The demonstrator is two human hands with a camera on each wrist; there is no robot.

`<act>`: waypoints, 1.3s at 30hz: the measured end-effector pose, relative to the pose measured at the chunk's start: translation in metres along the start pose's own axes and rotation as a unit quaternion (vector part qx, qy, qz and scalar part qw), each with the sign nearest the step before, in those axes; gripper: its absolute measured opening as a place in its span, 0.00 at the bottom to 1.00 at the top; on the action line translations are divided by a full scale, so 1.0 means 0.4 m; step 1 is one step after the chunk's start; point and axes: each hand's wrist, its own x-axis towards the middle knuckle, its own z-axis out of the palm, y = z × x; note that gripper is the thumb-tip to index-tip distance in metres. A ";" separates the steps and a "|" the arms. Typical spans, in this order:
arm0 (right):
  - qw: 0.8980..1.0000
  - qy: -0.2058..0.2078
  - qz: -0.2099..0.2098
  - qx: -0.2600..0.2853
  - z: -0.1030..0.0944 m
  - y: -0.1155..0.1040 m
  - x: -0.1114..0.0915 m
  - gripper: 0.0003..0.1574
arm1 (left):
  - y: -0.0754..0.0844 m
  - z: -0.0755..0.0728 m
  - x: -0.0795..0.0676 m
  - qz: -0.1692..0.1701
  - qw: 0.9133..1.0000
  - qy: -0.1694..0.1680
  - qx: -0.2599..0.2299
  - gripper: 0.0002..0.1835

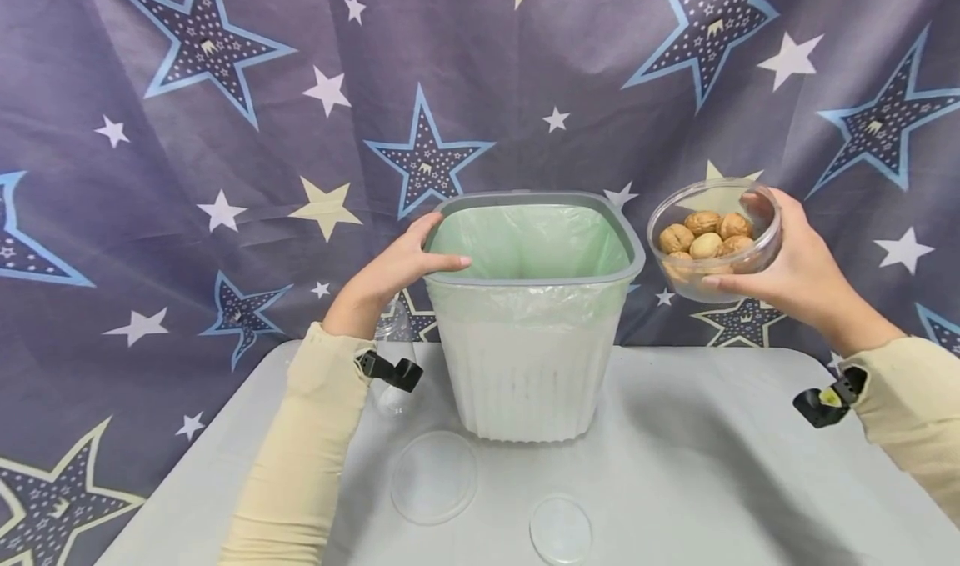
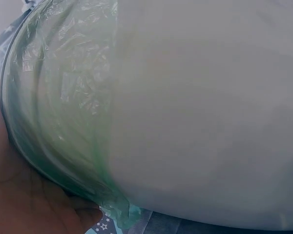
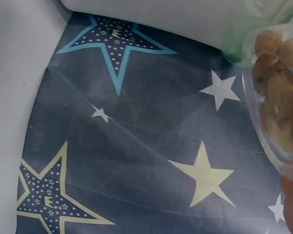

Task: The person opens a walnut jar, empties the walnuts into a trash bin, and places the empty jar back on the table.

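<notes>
A white ribbed trash bin (image 1: 528, 374) with a grey rim stands on the table. A green-tinted plastic bag (image 1: 525, 237) lines it and folds over the outside. My left hand (image 1: 390, 270) grips the rim at its left side, thumb along the front corner; the left wrist view shows that hand (image 2: 29, 185) against the bagged edge. To the right of the bin, my right hand (image 1: 798, 270) holds a clear round plastic container (image 1: 693, 287) in the air, tilted toward me. Several walnuts (image 1: 701, 222) lie inside it, also partly visible in the right wrist view.
Two clear round lids lie on the table, a larger lid (image 1: 433, 478) and a smaller lid (image 1: 561, 531). A clear plastic vessel (image 1: 395, 395) stands behind my left forearm, partly hidden. A star-patterned curtain (image 1: 480, 74) hangs behind the grey-white table (image 1: 675, 483).
</notes>
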 end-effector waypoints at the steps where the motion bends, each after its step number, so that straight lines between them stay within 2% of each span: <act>1: 1.000 0.001 0.000 -0.002 -0.002 -0.002 0.004 0.69 | 0.001 0.000 0.000 0.002 1.000 0.001 -0.002 0.50; 11: 1.000 0.016 -0.008 0.001 0.001 -0.029 0.050 0.69 | 0.002 -0.002 -0.002 0.003 1.000 -0.001 0.001 0.50; 18: 0.996 0.057 -0.063 0.019 0.024 -0.047 0.083 0.75 | 0.001 -0.003 -0.002 0.008 1.000 -0.001 -0.020 0.51; 25: 0.993 0.066 -0.091 0.024 0.038 -0.072 0.108 0.75 | 0.002 -0.001 0.000 0.012 0.999 0.002 -0.033 0.51; 32: 0.991 0.068 -0.117 -0.001 0.051 -0.091 0.129 0.77 | 0.001 -0.001 -0.003 0.006 1.000 0.002 -0.024 0.51; 39: 0.983 0.077 -0.164 -0.039 0.065 -0.104 0.147 0.78 | 0.003 -0.003 -0.009 -0.003 1.000 -0.008 -0.019 0.52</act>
